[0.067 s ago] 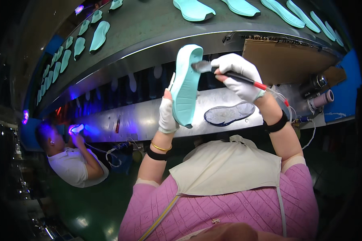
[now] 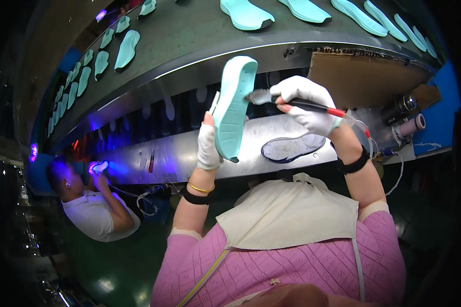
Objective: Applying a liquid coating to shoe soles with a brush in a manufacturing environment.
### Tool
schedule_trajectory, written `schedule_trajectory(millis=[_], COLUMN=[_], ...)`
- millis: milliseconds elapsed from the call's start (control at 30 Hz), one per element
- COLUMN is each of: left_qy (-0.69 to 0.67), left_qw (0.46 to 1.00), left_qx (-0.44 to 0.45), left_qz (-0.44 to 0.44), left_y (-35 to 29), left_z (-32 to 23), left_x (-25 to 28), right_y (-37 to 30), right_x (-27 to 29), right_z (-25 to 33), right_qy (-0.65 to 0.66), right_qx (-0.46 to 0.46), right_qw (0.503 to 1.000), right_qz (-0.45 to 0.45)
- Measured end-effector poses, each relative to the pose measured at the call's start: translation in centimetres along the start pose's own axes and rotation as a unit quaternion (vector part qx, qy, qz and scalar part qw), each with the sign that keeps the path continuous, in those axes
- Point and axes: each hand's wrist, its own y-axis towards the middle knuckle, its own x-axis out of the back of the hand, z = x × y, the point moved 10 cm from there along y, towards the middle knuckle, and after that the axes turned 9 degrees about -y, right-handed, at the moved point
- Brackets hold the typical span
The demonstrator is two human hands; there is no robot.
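Factory line, dim, purple UV glow at the left end. Grey conveyor belt curves across the top, carrying mint-green shoe soles in a row toward the far left; I count roughly a dozen there, small ones too blurred to be sure. Five more mint soles sit along the belt's top right stretch.

Below the belt, a shiny metal desk runs left to right. One dark translucent sole lies flat on it, near the desk's right half. At the desk's right end: two cylindrical containers, lying on their sides, contents not visible. Brown cardboard sheet stands behind them under the belt edge.

Left hand, white glove, grip clenched around the lower edge of one mint-green sole, held upright and raised above the desk, heel end down. Thumb tip pokes out of the glove.

Right hand, white glove, grip closed on a brush with a black and red handle; bristles touch the sole's upper side edge. Thin tube trails from the handle end past the wrist.

Black bands on both wrists, gold bangle on the left. Pink knit sleeves, cream apron.

One co-worker in a white shirt at the desk's left end, holding one sole under the purple light.
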Motion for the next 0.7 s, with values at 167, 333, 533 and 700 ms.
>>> schedule_trajectory(millis=[167,333,533,700], left_qy=[-0.007,0.125,0.811,0.88], left_qw=[0.998,0.977,0.527,0.414], left_qx=[0.013,-0.059,-0.232,0.016], left_qz=[0.058,-0.161,-0.098,-0.232], left_y=[4.4,13.5,17.0,14.9], left_z=[-6.7,-15.2,-23.9,-27.6], left_x=[-1.4,6.3,12.4,18.2], right_y=[-0.8,-1.3,-3.5,-5.1], right_x=[1.1,0.7,1.1,1.0], right_z=[-0.2,-1.1,-2.1,-3.4], right_qy=[0.008,0.027,0.003,0.033], right_qx=[-0.043,-0.094,-0.131,-0.178], right_qw=[0.998,0.993,0.987,0.98], right_qz=[-0.036,-0.068,-0.096,-0.081])
